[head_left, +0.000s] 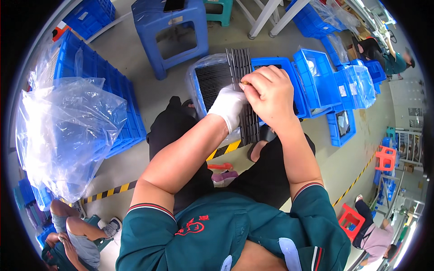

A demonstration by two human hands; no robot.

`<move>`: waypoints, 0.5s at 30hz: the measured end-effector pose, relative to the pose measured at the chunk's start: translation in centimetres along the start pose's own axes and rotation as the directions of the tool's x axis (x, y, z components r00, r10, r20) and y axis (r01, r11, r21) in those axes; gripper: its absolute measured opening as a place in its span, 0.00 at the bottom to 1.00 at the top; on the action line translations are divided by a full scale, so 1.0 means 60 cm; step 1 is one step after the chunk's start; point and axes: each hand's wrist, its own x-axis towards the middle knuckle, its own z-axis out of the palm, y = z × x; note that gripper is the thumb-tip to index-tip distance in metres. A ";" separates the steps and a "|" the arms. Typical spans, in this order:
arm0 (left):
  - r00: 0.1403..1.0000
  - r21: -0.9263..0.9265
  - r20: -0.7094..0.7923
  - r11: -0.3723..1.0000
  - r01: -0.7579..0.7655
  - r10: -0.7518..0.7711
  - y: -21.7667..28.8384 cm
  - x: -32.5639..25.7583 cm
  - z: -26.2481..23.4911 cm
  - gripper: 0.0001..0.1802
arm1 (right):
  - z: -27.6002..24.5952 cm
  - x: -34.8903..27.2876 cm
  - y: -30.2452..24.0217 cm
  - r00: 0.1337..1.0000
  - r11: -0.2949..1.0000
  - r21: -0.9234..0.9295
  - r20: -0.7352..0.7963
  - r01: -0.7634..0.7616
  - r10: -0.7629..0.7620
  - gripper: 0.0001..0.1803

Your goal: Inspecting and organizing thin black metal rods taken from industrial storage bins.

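Note:
In front of my knees, my left hand (228, 107), in a white glove, is closed around a bundle of long, thin dark strips (241, 63) with evenly spaced marks along them. My bare right hand (272, 92) is closed in a pinch against the strips' right side. Between its thumb and forefinger shows a tiny brownish piece (244, 83), too small to name. Below the bundle, to the left, a blue crate (197, 88) lined with clear plastic holds rows of similar dark strips. Another blue crate (299, 90) stands to the right, partly hidden by my right hand.
A blue stool (169, 27) stands ahead. Stacked blue crates (101, 67) under clear plastic film (68, 131) rise at the left. More blue bins (318, 77) line the right. Co-workers sit lower left (68, 239), lower right (377, 237) and far right (393, 61).

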 end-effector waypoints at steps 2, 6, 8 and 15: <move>0.999 0.069 -0.051 0.998 -0.008 0.012 0.001 -0.002 0.007 0.07 | 0.001 0.002 -0.008 1.000 0.999 -0.044 0.000 0.030 -0.030 0.05; 0.937 0.636 0.138 0.697 -0.331 0.320 -0.038 0.037 -0.035 0.11 | -0.007 0.014 -0.021 0.988 0.981 -0.140 0.092 0.133 -0.121 0.06; 0.992 0.500 -0.019 0.861 -0.095 0.121 -0.006 0.003 0.006 0.10 | -0.010 0.011 -0.011 0.981 0.985 -0.138 0.177 0.107 -0.081 0.06; 0.999 0.021 -0.018 0.999 -0.035 0.035 0.000 0.003 0.004 0.15 | -0.010 -0.010 0.019 0.997 0.992 -0.119 0.061 0.045 -0.038 0.05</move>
